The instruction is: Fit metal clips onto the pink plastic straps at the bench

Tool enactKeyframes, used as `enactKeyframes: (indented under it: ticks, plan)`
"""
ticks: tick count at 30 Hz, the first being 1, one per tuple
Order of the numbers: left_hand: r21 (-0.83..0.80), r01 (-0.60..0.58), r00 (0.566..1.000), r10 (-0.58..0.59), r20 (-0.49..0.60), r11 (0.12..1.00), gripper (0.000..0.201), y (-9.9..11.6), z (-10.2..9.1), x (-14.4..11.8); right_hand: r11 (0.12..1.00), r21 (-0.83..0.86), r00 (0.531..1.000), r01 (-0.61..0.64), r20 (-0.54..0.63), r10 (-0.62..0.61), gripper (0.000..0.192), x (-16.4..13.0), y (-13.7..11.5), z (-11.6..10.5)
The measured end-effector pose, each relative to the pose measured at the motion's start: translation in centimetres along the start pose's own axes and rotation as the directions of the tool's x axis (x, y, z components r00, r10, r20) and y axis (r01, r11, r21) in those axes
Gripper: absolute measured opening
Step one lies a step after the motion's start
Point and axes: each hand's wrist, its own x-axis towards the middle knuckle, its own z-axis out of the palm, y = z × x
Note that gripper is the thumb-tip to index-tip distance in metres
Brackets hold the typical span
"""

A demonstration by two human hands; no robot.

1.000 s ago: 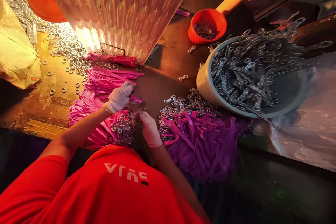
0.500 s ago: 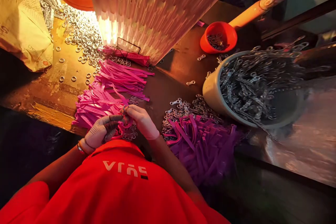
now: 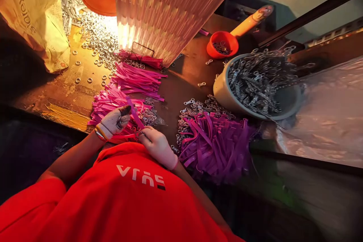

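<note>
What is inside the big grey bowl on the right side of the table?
The bowl is heaped with metal clips, some sticking out over its rim. The heap covers the bottom, so anything under the clips cannot be seen.
</note>
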Motion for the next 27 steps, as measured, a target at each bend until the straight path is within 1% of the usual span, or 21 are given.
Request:
enactKeyframes:
  ticks: [2,5,7,8,10,12,13,14,16,18,21,23,24,25,27]
  plan:
    - [-0.01,-0.013,1.0,0.012,-0.014,1.0,0.024,0.5,-0.4,-0.9,1.0,-0.01,1.0,-0.013,-0.006,0.013,0.028,-0.4,-0.1,1.1]
    - [-0.068,-0.106,0.994,0.105,-0.023,0.992,0.035,1.1,-0.8,-2.3,0.999,0.016,0.999,-0.032,-0.006,0.032,0.031,-0.6,-0.1,2.8]
    - [-0.097,-0.161,0.987,0.162,0.006,0.982,0.036,1.5,-1.2,-3.1,0.997,0.075,1.0,-0.024,0.003,0.024,0.031,-0.5,-0.2,3.6]
    - [-0.093,-0.18,0.983,0.183,0.027,0.979,0.034,1.6,-1.4,-3.4,0.995,0.101,1.0,-0.007,-0.01,0.008,0.03,-0.4,-0.3,3.8]
    - [-0.016,-0.209,0.976,0.21,0.062,0.978,0.025,1.5,-2.0,-4.0,0.993,0.105,0.995,0.045,-0.094,-0.036,0.028,-0.1,-0.8,3.9]
    - [0.148,-0.256,0.966,0.246,0.081,0.955,0.015,1.1,-2.8,-4.5,0.996,0.029,0.977,0.079,-0.2,-0.072,0.027,0.5,-1.8,3.4]
    - [0.239,-0.278,0.96,0.266,0.085,0.93,0.015,0.8,-3.1,-4.7,0.996,-0.022,0.969,0.081,-0.232,-0.084,0.027,0.9,-2.4,3.1]
    - [0.32,-0.295,0.956,0.282,0.087,0.9,0.02,0.5,-3.5,-4.9,0.994,-0.074,0.966,0.075,-0.243,-0.091,0.028,1.4,-3.0,2.8]
    - [0.439,-0.305,0.951,0.296,0.091,0.845,0.032,0.0,-4.1,-5.4,0.982,-0.182,0.973,0.052,-0.212,-0.091,0.032,2.4,-4.2,2.4]
    - [0.525,-0.301,0.952,0.286,0.112,0.796,0.039,-0.2,-4.4,-5.9,0.954,-0.3,0.984,0.024,-0.16,-0.075,0.035,3.2,-5.4,2.4]
    - [0.643,-0.295,0.955,0.238,0.177,0.707,0.045,0.1,-4.4,-6.8,0.88,-0.474,0.994,-0.024,-0.103,-0.029,0.035,3.8,-7.0,3.1]
    - [0.711,-0.281,0.959,0.202,0.197,0.645,0.045,0.5,-4.3,-7.3,0.809,-0.585,0.997,-0.06,-0.071,0.023,0.034,3.7,-7.8,3.7]
    - [0.75,-0.28,0.96,0.191,0.205,0.599,0.045,0.8,-4.3,-7.5,0.768,-0.636,0.997,-0.071,-0.051,0.05,0.033,3.6,-8.2,4.0]
    - [0.795,-0.289,0.957,0.188,0.222,0.534,0.043,1.0,-4.3,-7.6,0.728,-0.681,0.997,-0.075,-0.032,0.073,0.033,3.5,-8.4,4.2]
    - [0.872,-0.349,0.934,0.202,0.294,0.345,0.035,1.3,-4.5,-7.4,0.669,-0.74,0.995,-0.07,-0.006,0.098,0.032,3.3,-8.6,4.8]
